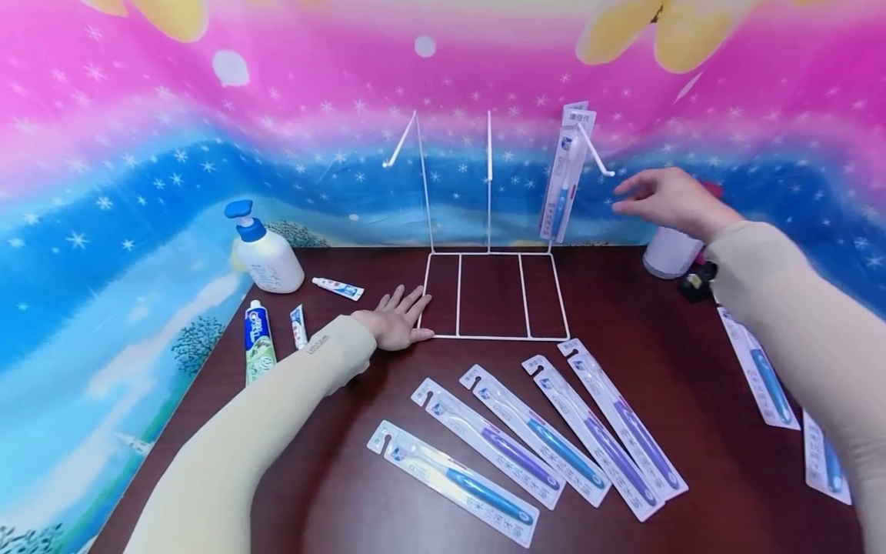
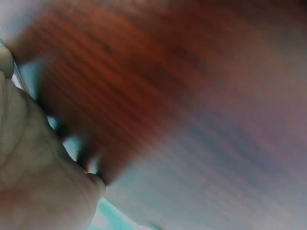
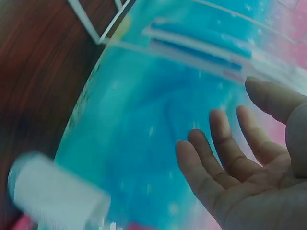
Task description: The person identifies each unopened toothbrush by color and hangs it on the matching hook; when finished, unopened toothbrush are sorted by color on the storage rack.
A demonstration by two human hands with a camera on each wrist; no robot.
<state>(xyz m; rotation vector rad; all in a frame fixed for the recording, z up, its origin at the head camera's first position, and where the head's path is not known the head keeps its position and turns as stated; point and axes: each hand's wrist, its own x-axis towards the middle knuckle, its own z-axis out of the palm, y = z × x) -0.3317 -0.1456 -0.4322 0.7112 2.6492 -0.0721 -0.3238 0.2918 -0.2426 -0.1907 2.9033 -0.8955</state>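
Blue-topped pump bottle (image 1: 270, 261) near large toothpaste tube (image 1: 259, 338); snowflake-patterned backdrop (image 1: 332, 161) behind.

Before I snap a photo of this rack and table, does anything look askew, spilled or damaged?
Nothing looks spilled or damaged, and the white rack stands upright. One slight oddity: five toothbrush packs lie in a loose fan on the table, while two more packs lie apart at the right.

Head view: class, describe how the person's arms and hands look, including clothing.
The left sleeve and right sleeve are long and cream; dark lettering marks the left one near the wrist. The left hand and right hand wear no gloves. A black object shows by the right sleeve; whether worn is unclear.
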